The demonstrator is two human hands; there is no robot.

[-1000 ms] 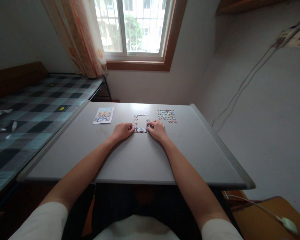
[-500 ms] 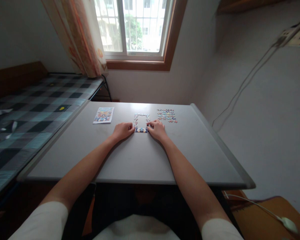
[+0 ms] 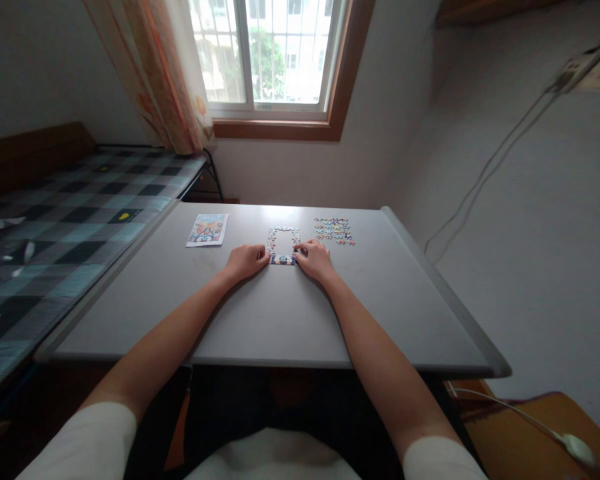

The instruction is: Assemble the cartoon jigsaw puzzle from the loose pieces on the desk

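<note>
A partly assembled jigsaw puzzle (image 3: 283, 260) lies flat on the table, a rectangular frame of joined pieces with a hollow middle. Its near strip is fuller, in dark blue and pale colours. My left hand (image 3: 246, 259) is closed, with thumb and fingertips against the puzzle's lower left edge. On the opposite side, my right hand (image 3: 314, 258) has its bent fingers and thumb pressed on the right edge. Beyond that hand, several loose puzzle pieces (image 3: 334, 230) lie in rows. A colourful picture sheet (image 3: 208, 230) rests left of the puzzle.
The pale grey table (image 3: 275, 320) has raised side edges. A bed with a checked cover (image 3: 80, 220) stands along the left. Behind are a window (image 3: 285, 53) and an orange curtain (image 3: 155, 73). A cable (image 3: 480, 170) hangs on the right wall.
</note>
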